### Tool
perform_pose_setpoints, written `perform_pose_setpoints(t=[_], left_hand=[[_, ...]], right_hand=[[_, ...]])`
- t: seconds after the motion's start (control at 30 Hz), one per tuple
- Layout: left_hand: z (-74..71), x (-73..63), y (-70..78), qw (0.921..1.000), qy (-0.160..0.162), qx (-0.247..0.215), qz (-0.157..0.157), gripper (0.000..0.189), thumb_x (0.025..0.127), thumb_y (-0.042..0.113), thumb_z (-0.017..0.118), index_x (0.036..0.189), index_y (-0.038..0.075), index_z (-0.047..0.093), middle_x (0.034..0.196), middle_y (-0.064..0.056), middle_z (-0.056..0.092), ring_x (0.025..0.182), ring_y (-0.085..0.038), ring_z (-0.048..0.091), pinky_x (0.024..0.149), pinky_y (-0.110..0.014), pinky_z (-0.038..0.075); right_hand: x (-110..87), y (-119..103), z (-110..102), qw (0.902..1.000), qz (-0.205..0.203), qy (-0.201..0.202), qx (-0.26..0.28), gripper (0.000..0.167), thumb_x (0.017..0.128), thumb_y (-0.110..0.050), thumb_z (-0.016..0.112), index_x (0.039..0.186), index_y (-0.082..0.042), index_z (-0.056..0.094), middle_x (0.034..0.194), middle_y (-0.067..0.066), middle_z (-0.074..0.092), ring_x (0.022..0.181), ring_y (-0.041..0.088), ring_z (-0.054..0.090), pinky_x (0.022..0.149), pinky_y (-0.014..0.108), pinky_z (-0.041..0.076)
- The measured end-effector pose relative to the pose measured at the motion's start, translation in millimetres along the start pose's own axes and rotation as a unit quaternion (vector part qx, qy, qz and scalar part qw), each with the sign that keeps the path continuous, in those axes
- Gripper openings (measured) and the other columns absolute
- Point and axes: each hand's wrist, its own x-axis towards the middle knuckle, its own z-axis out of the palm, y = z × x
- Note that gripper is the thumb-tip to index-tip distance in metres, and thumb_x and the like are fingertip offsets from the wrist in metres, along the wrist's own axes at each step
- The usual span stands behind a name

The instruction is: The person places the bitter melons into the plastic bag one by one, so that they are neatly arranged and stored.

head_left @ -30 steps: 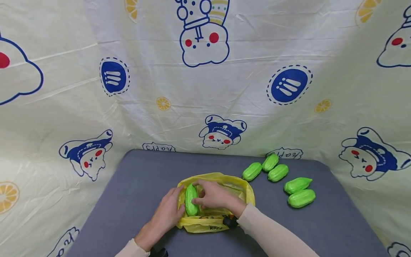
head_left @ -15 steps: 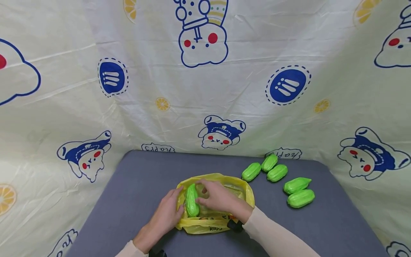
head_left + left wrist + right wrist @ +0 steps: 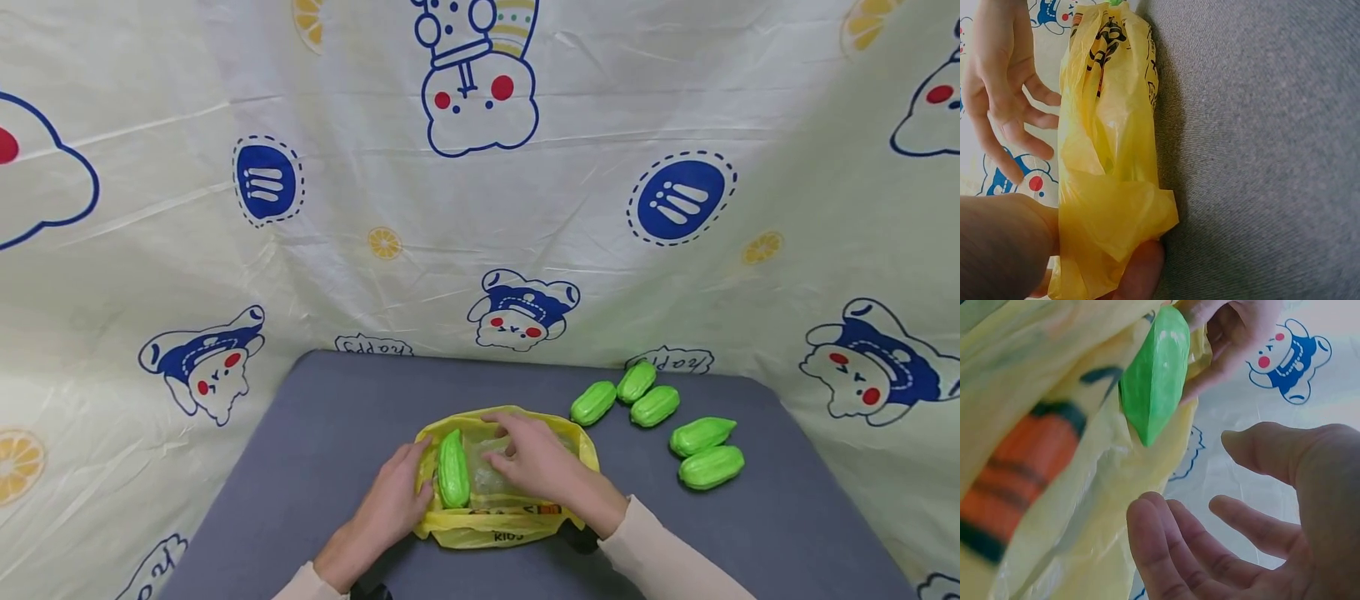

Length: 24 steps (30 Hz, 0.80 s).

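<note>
A yellow plastic bag (image 3: 517,537) with dark print sits on the table, its mouth facing up. Inside, along its left wall, stands a glossy green ridged vegetable (image 3: 453,471), one pointed end up. My left hand (image 3: 390,500) grips the bag's left rim, and the left wrist view shows the yellow film between thumb (image 3: 1141,272) and fingers. Over the bag's mouth, to the right of that vegetable, is my right hand (image 3: 543,462). Its fingers (image 3: 1147,544) are spread and hold nothing, apart from the vegetable.
Several more green ridged vegetables (image 3: 655,407) lie on the grey table (image 3: 360,408) to the right of the bag, in two groups. A patterned white sheet (image 3: 600,208) hangs behind the table and at both sides.
My right hand has let go of the green vegetable and drawn away to the right. The vegetable stays by the bag's left wall. My left hand has hardly moved.
</note>
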Motion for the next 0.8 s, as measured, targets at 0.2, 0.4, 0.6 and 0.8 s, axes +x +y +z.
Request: perform_pose_setpoints(t=[0.2, 0.4, 0.6, 0.8], left_hand=[[-0.7, 1.0, 1.6, 0.9999, -0.011, -0.002, -0.007, 0.068, 0.100, -0.003, 0.080, 0.164, -0.006, 0.059, 0.150, -0.031, 0.070, 0.133, -0.048, 0.075, 0.104, -0.060, 0.067], [-0.5, 0.9, 1.4, 0.9999, -0.012, 0.002, -0.010, 0.069, 0.099, -0.003, 0.081, 0.164, -0.006, 0.059, 0.149, -0.030, 0.071, 0.133, -0.048, 0.075, 0.105, -0.060, 0.066], [-0.4, 0.9, 0.9, 0.9997, -0.020, -0.004, -0.015, 0.069, 0.100, -0.002, 0.080, 0.165, -0.005, 0.058, 0.150, -0.030, 0.070, 0.133, -0.048, 0.075, 0.103, -0.060, 0.066], [0.5, 0.9, 1.1, 0.9999, -0.009, 0.008, -0.008, 0.068, 0.099, -0.002, 0.081, 0.163, -0.006, 0.059, 0.146, -0.030, 0.072, 0.132, -0.047, 0.075, 0.105, -0.060, 0.066]], right_hand=[[-10.6, 7.8, -12.6, 0.9991, 0.007, 0.037, -0.022, 0.052, 0.106, -0.017, 0.087, 0.154, -0.010, 0.072, 0.129, 0.014, 0.080, 0.099, 0.022, 0.079, 0.080, 0.034, 0.066], [-20.3, 17.6, -21.4, 0.9971, 0.013, 0.069, -0.028, 0.047, 0.105, -0.017, 0.088, 0.151, -0.012, 0.075, 0.124, 0.009, 0.080, 0.097, 0.022, 0.078, 0.078, 0.030, 0.064], [-31.5, 27.7, -33.6, 0.9956, 0.013, 0.087, -0.033, 0.044, 0.106, -0.015, 0.086, 0.149, -0.013, 0.077, 0.124, 0.010, 0.080, 0.099, 0.023, 0.079, 0.078, 0.031, 0.064], [-40.6, 39.4, -45.5, 0.9932, 0.009, 0.107, -0.044, 0.042, 0.106, -0.015, 0.086, 0.147, -0.013, 0.078, 0.125, 0.012, 0.081, 0.095, 0.018, 0.078, 0.074, 0.029, 0.063]])
